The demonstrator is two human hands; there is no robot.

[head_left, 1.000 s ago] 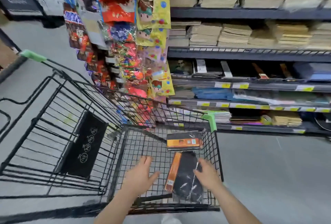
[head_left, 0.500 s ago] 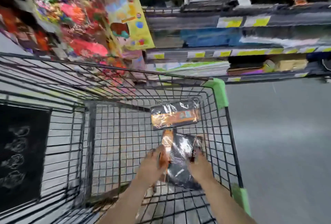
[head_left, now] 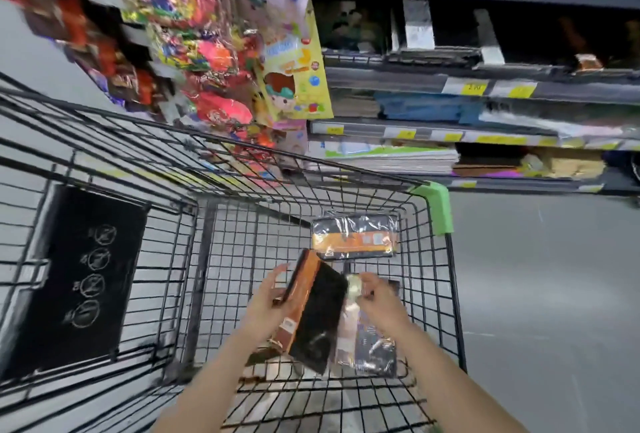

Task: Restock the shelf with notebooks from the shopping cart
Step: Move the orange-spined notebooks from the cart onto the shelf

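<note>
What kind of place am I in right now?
Most likely a retail store aisle, in the stationery section. A wire shopping cart sits before shelves with yellow price tags, stacked notebooks, and hanging packaged goods.

— Can you read anything on the yellow price tags (head_left: 471, 88) along the shelf edge (head_left: 398, 78)?

— No, the print is smeared to nothing.

— The black panel (head_left: 85, 277) in the shopping cart (head_left: 437, 211)?

— Four circled white pictograms in a column, no words I can make out.

— The yellow hanging pack (head_left: 294, 86)?

— Cartoon lettering, too blurred to read.
</note>
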